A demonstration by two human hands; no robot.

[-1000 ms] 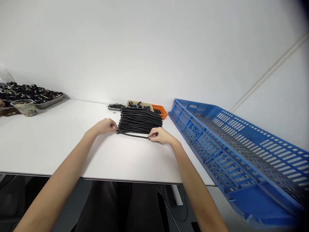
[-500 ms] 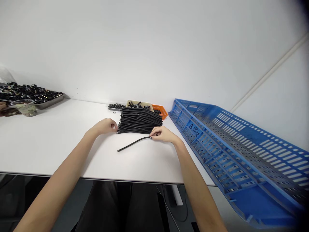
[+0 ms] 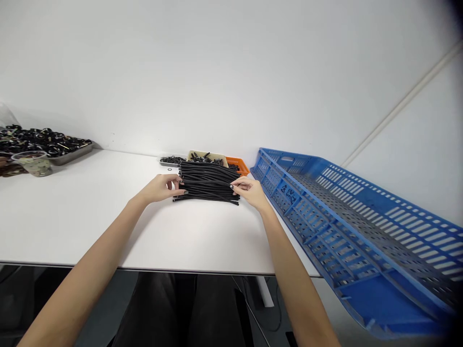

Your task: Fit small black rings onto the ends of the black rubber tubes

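Note:
Many black rubber tubes [image 3: 208,180] lie side by side in a flat pile on the white table, with pale or metallic tips at their left ends. My right hand [image 3: 250,191] is at the pile's right side, thumb and forefinger pinched on the end of one black tube lying on top. At the left ends, my left hand [image 3: 164,187] rests with forefinger and thumb apart, touching the pile. Whether a tube lies between those fingers is not clear.
Behind the pile stand a clear tray [image 3: 170,161], a cream tray [image 3: 219,158] of short black pieces and an orange basket [image 3: 243,167]. A long blue crate [image 3: 307,212] borders the right. A metal tray [image 3: 68,156] of black parts and a plastic cup [image 3: 38,166] are at left.
The single tube that lay in front of the pile is now on it, brought forward by my right hand. My left hand has opened and moved slightly over the tube ends.

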